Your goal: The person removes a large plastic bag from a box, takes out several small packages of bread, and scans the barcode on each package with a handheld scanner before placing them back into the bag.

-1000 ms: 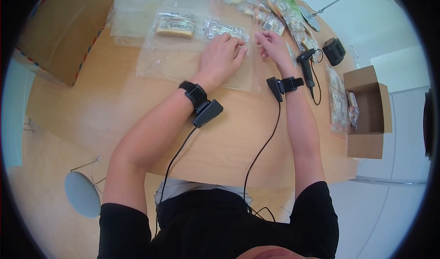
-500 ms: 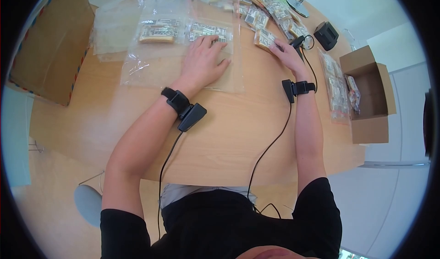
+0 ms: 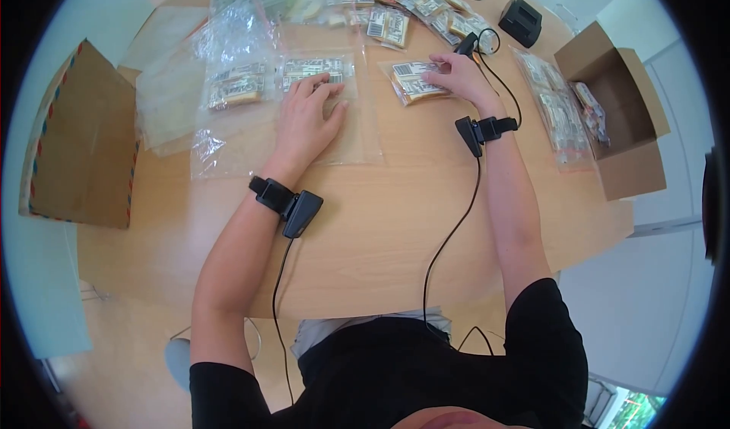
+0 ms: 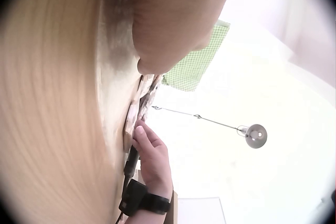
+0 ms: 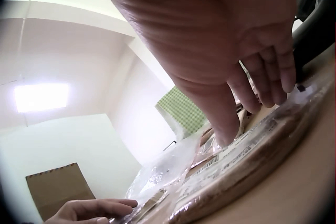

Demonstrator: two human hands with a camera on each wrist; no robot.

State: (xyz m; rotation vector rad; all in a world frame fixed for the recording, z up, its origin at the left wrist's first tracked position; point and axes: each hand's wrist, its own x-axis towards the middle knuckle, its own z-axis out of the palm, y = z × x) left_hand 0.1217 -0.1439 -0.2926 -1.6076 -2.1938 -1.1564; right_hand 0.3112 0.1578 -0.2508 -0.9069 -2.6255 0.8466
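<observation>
Resting: left hand (image 3: 308, 125), on a large clear bag (image 3: 350, 140), upper middle of the head view; fingertips over a labelled packet (image 3: 312, 68) lying in it.
Left fingers: loosely spread, slightly bent, thumb apart; curled round nothing.
Second packet: another labelled flat packet (image 3: 237, 87) in the bag, left of the first; pale brown edge showing, slab-like.
Right hand: (image 3: 462, 78) over a loose packet (image 3: 414, 79), just right of the bag, flat on the wooden table (image 3: 372, 239).
Right fingers: extended and relaxed, thumb and fingertips reaching down onto the wrapper; open, by the right wrist view.
Loose packet's face: printed label and barcode, shiny clear wrap.
Pile: similar packets (image 3: 426, 3) overlapping at top centre, near a green checked cloth (image 4: 194, 69).
Scanner: black handheld, partly hidden (image 3: 465, 45), just beyond the right hand, cord curving beside it.
Black device: (image 3: 521, 22) upper right.
Right side: flat filled bag (image 3: 553, 110) of packets, next to an open cardboard box (image 3: 639, 125) with wrapped items inside.
Left side: brown box (image 3: 84, 155) with red-and-blue striped edges, standing open.
Lamp: (image 4: 256, 136) right of centre, left wrist view.
</observation>
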